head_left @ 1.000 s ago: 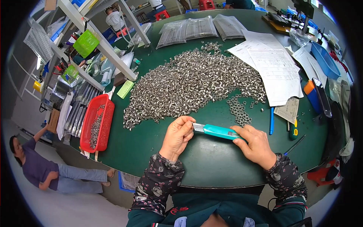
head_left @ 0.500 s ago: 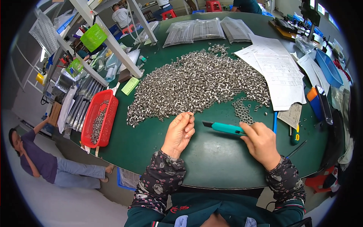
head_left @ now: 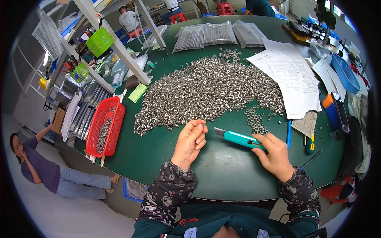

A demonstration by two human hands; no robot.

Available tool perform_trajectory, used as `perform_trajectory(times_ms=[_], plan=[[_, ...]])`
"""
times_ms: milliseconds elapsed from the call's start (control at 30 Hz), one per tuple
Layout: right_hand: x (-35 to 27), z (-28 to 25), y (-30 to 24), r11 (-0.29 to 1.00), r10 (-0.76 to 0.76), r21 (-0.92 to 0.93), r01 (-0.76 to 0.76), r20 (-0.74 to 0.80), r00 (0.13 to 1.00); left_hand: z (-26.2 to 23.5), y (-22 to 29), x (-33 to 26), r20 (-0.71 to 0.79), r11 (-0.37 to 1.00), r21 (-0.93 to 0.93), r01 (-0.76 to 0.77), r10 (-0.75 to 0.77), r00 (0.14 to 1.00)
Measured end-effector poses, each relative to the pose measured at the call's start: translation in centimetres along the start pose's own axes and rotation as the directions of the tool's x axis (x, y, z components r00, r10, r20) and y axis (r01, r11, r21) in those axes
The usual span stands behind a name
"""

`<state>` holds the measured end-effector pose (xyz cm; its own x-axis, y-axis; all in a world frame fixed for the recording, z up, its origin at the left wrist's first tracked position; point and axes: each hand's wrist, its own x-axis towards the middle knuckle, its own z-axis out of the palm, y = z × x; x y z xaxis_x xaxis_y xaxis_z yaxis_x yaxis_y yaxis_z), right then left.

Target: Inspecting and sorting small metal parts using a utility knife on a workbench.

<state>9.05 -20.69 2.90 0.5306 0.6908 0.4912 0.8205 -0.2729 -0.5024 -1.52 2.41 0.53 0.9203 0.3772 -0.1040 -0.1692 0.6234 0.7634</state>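
Note:
My left hand (head_left: 190, 143) is closed in a pinch, just in front of a wide heap of small shiny metal rings (head_left: 206, 87). A tiny metal ring (head_left: 203, 125) shows at its thumb and fingertip, mostly covered. To the right, my right hand (head_left: 277, 155) grips a teal utility knife (head_left: 240, 138) by its rear end. Its blade is out and points left toward my left hand, with a gap between them. Just beyond the knife, several rings (head_left: 256, 121) lie flat in a loose patch on the green table (head_left: 226, 178).
A red basket (head_left: 120, 119) with more rings stands at the left. Bagged rods (head_left: 218, 35) lie at the far side, papers (head_left: 295, 83) at the right. Beside them are a blue pen (head_left: 289, 133) and a green-yellow handled tool (head_left: 310, 144). A person (head_left: 43, 168) stands at left.
The knife has turned slightly in my right hand, so more of its slider side shows. My left hand has shifted very little and keeps its pinch.

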Motion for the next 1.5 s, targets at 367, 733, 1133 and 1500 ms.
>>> perform_trajectory(times_ms=[367, 733, 1133, 1500], plan=[[-0.4, 0.3, 0.1, 0.926, 0.146, 0.320, -0.200, 0.185, 0.972, 0.2, -0.5, 0.0, 0.011, 0.998, 0.047, 0.033, -0.034, 0.999], [-0.3, 0.2, 0.0, 0.785, 0.219, 0.472, -0.401, 0.395, 0.892, 0.4, -1.0, 0.1, 0.043, 0.993, 0.091, -0.082, 0.078, 0.996], [-1.0, 0.5, -0.1, 0.879, 0.197, 0.370, -0.301, 0.294, 0.935, 0.7, -1.2, -0.2, 0.033, 0.949, 0.270, -0.164, 0.161, 0.986], [-0.8, 0.4, -0.4, 0.989, 0.059, 0.134, -0.067, 0.059, 0.996, 0.3, -0.9, 0.0, -0.002, 1.000, 0.014, -0.023, 0.023, 1.000]])
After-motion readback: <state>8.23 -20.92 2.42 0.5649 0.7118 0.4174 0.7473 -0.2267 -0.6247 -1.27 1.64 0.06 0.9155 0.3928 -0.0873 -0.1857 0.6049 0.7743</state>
